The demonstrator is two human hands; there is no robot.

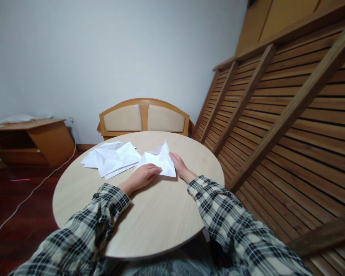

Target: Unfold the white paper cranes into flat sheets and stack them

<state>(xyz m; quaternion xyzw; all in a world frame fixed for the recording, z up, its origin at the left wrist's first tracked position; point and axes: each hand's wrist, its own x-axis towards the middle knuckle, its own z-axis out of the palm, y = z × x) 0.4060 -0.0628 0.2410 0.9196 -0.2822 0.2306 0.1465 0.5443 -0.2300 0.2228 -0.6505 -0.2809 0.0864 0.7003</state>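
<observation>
A partly folded white paper (158,161) lies on the round light-wood table (149,214), one flap standing up. My left hand (142,177) rests flat on the paper's near left edge, fingers stretched toward it. My right hand (179,165) lies against the paper's right edge, fingers extended under or along the raised flap. Both arms wear plaid sleeves.
A pile of creased white sheets (110,158) lies left of the folded paper. A wooden chair (144,117) stands behind the table. A slatted wooden partition (290,115) runs along the right. A low wooden cabinet (31,140) and a white cable (31,193) are at left.
</observation>
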